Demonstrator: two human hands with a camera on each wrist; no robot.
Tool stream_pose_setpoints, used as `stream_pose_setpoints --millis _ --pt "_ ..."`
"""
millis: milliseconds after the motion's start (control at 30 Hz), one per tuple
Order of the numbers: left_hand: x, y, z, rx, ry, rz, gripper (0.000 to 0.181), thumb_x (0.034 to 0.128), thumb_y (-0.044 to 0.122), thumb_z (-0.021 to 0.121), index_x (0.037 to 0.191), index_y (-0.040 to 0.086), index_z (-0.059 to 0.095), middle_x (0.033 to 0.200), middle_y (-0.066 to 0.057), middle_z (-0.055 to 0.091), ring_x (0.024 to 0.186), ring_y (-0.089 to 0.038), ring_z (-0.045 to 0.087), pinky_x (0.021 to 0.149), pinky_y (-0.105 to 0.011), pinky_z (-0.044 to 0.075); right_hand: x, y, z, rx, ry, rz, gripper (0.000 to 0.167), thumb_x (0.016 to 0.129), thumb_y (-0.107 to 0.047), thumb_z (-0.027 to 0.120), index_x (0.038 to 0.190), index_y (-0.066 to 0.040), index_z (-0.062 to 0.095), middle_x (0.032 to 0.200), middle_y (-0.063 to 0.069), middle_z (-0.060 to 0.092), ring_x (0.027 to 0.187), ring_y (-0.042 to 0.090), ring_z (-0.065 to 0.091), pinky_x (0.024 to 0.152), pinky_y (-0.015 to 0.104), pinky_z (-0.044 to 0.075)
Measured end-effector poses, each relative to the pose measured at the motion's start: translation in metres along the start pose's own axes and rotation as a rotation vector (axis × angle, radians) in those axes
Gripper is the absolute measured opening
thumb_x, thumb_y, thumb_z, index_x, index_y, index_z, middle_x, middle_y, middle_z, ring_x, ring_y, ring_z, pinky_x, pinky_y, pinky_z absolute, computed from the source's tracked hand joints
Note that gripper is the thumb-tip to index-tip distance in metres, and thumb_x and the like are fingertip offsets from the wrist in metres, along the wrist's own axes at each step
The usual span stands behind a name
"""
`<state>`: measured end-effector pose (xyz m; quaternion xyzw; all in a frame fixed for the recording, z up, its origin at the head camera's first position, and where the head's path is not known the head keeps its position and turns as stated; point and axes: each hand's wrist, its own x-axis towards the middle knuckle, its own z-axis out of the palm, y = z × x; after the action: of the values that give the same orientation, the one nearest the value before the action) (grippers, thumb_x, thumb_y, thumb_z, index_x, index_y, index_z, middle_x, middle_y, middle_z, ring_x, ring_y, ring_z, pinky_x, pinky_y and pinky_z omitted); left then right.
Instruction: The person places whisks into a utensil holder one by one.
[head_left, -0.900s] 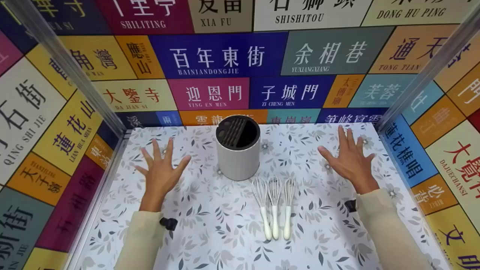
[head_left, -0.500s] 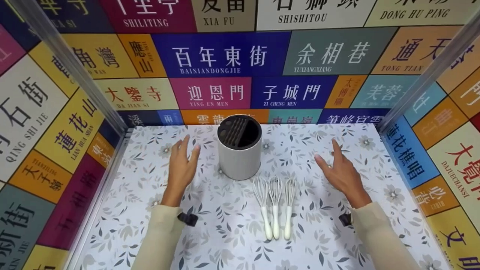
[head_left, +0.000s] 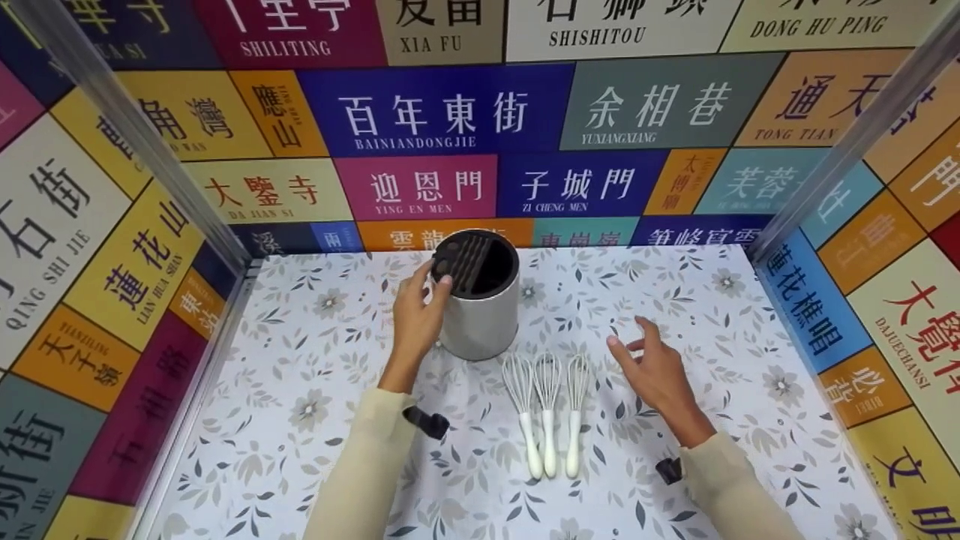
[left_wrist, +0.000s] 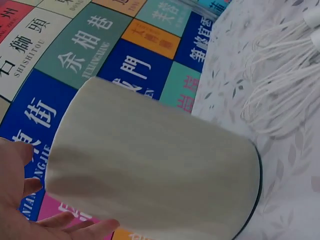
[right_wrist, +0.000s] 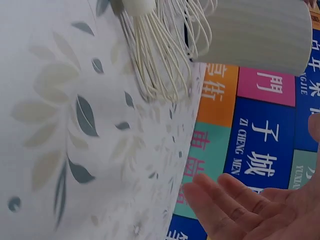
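Observation:
A white cylindrical utensil holder [head_left: 480, 326] with a slotted black top stands upright on the table. My left hand [head_left: 418, 319] is at its left upper side, fingertips by the rim. In the left wrist view the fingers are spread and relaxed beside the holder's pale wall [left_wrist: 150, 160]; I cannot tell if they touch it. Three whisks with white handles [head_left: 550, 442] lie side by side in front of the holder, wire heads pointing away from me. To their right, my right hand [head_left: 660, 375] hovers with loosely bent fingers, holding nothing. The right wrist view shows whisk wires [right_wrist: 155, 55] beyond it.
The table cover [head_left: 300, 480] is white with a grey leaf print. Panels with coloured place-name signs [head_left: 435, 109] enclose the table at the back and both sides. Clear corner posts [head_left: 832, 142] rise at the back corners.
My left hand has moved right from the table's left side to the holder's rim. The right hand has come lower and inward toward the whisks, its fingers less spread. Holder and whisks stay put.

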<state>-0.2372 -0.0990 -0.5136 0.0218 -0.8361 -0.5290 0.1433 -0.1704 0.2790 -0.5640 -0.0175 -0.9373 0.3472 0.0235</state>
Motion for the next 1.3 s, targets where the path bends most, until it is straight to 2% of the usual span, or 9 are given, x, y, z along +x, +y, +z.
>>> stream_pose_setpoints --millis 100,167,333,400,533,633,967,1300 --pt "0.001 0.004 0.008 0.023 0.0 -0.015 0.053 0.1 0.037 0.063 0.148 0.016 0.056 0.135 -0.023 0.057 0.123 -0.037 0.057 0.106 -0.05 0.045 -0.005 0.0 0.008 0.012 -0.011 0.022 0.082 0.099 -0.066 0.048 0.156 -0.009 0.035 0.115 0.018 0.07 0.097 0.034 0.07 0.083 0.053 0.053" --pt "0.002 0.005 0.012 0.043 0.003 -0.025 0.053 0.0994 0.036 0.063 0.148 0.017 0.055 0.134 -0.023 0.056 0.123 -0.037 0.056 0.106 -0.051 0.043 -0.007 -0.001 0.012 0.038 -0.044 0.047 0.081 0.099 -0.066 0.048 0.155 -0.009 0.037 0.115 0.018 0.069 0.088 0.03 0.071 0.078 0.048 0.054" --pt "0.004 0.006 0.018 0.081 0.026 -0.016 0.052 0.0971 0.031 0.066 0.146 0.014 0.058 0.132 -0.024 0.057 0.12 -0.038 0.057 0.104 -0.052 0.043 -0.015 -0.001 0.023 0.177 -0.159 0.134 0.085 0.094 -0.07 0.054 0.153 -0.01 0.039 0.116 0.019 0.067 0.078 0.027 0.072 0.065 0.037 0.058" --pt "0.005 0.006 0.019 0.091 0.04 -0.005 0.051 0.0963 0.029 0.067 0.144 0.013 0.059 0.131 -0.024 0.058 0.118 -0.038 0.058 0.103 -0.052 0.044 -0.018 -0.001 0.029 0.227 -0.185 0.166 0.086 0.092 -0.069 0.058 0.152 -0.01 0.04 0.112 0.018 0.068 0.083 0.03 0.073 0.065 0.038 0.06" --pt "0.004 0.006 0.02 0.1 0.056 0.004 0.051 0.096 0.028 0.068 0.144 0.012 0.06 0.129 -0.024 0.058 0.114 -0.038 0.058 0.102 -0.051 0.044 -0.024 -0.001 0.04 0.266 -0.22 0.226 0.087 0.089 -0.066 0.066 0.15 -0.009 0.043 0.106 0.016 0.068 0.076 0.03 0.073 0.063 0.041 0.06" --pt "0.003 0.005 0.021 0.103 0.05 -0.004 0.052 0.097 0.03 0.067 0.145 0.013 0.059 0.13 -0.023 0.057 0.116 -0.037 0.058 0.102 -0.051 0.044 -0.028 0.0 0.048 0.285 -0.233 0.264 0.085 0.087 -0.063 0.071 0.147 -0.009 0.045 0.105 0.015 0.066 0.072 0.028 0.072 0.06 0.04 0.06" --pt "0.001 0.004 0.023 0.082 0.056 -0.013 0.053 0.0967 0.032 0.067 0.146 0.013 0.058 0.131 -0.022 0.056 0.115 -0.036 0.057 0.103 -0.05 0.045 -0.041 0.002 0.065 0.318 -0.274 0.308 0.076 0.086 -0.045 0.08 0.143 -0.008 0.047 0.096 0.011 0.069 0.07 0.024 0.071 0.057 0.039 0.06" --pt "-0.001 0.002 0.025 0.073 0.052 -0.031 0.05 0.0988 0.033 0.065 0.146 0.015 0.059 0.134 -0.021 0.056 0.124 -0.036 0.057 0.107 -0.049 0.044 -0.042 0.003 0.073 0.384 -0.284 0.343 0.07 0.083 -0.022 0.084 0.141 -0.007 0.046 0.094 0.011 0.073 0.068 0.023 0.074 0.055 0.037 0.059"
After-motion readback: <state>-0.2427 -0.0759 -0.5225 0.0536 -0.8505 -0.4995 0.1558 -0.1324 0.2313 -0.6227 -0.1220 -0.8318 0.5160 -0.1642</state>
